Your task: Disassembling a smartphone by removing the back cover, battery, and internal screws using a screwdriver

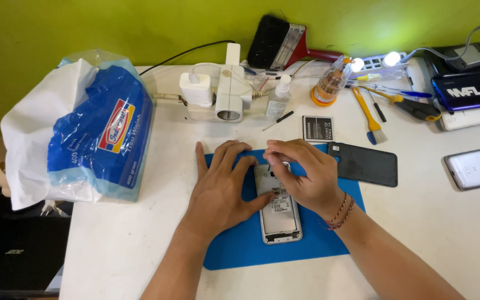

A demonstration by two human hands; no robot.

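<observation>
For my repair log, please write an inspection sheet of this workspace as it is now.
Surface: white table with blue mat.
Job's things: opened phone, back side up, on the mat; battery and dark back cover lie apart.
Clutter: tissue pack, brush, small bottle, screwdrivers, second phone.
Hands: left hand flat beside the phone; right hand on its top end.
Cables: black cable to the white adapter.
Surroundings: green wall.

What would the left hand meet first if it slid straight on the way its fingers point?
The left hand points up the table from the blue mat. Going straight on, it would probably first meet the white power adapter block, though depth is hard to judge.
</observation>
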